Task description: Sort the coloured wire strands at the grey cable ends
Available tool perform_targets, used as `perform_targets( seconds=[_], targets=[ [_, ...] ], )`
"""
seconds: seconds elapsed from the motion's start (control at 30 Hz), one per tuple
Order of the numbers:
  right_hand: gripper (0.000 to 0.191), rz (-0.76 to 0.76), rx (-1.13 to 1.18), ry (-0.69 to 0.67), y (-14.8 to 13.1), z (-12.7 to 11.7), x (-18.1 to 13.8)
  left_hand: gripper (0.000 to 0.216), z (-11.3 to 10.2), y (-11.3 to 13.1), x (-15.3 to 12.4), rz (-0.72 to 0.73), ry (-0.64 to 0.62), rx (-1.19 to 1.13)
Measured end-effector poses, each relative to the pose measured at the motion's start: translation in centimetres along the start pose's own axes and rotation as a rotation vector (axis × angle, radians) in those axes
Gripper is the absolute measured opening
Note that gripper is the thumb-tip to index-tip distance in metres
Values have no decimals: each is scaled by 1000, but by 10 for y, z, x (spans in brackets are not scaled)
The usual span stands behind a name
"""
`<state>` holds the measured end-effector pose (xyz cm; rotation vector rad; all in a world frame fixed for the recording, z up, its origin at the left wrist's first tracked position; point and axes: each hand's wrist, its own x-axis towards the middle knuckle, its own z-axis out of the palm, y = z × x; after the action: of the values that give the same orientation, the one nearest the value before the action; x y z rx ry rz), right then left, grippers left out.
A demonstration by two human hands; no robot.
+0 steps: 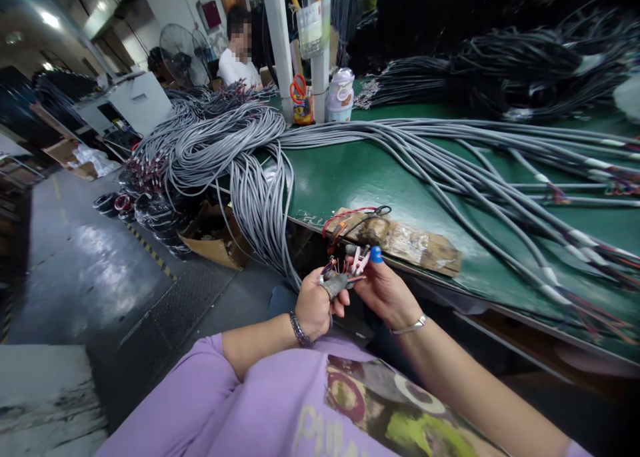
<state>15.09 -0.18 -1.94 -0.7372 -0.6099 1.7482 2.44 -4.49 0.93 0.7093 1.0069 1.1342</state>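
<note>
My left hand (316, 307) is closed around thin coloured wires (340, 268), whose ends fan out above the fingers. A worn grey wrapping (334, 286) shows at its thumb; whether it is a finger cover or part of a cable I cannot tell. Close beside it, my right hand (384, 290) pinches a small pink-and-white clip-like piece (360, 262) against the wires. A blue cover (376, 254) sits on one of its fingertips. Just beyond both hands, a worn wooden board (417, 245) lies at the bench edge, with a red-and-black lead (357, 212) by it.
Grey cables (260, 197) hang in a thick bundle over the left edge of the green bench (340, 177). More cables (450, 170) stretch to the right. Scissors (299, 89) and a lilac cup (342, 96) stand by a post. A cardboard box (213, 240) rests below; a person (239, 67) sits behind.
</note>
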Motion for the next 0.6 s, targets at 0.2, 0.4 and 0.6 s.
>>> perform_targets(
  seconds=[0.2,0.4,0.6],
  targets=[
    [37,4,60,54,2,-1,2,33,-1,-1,-2,-2,-12,40],
    [33,-28,68,48,2,-1,2,33,0,1,-3,44,-14,34],
    [37,1,86,68,1,2,1,34,3,1,-2,16,-17,79]
  ],
)
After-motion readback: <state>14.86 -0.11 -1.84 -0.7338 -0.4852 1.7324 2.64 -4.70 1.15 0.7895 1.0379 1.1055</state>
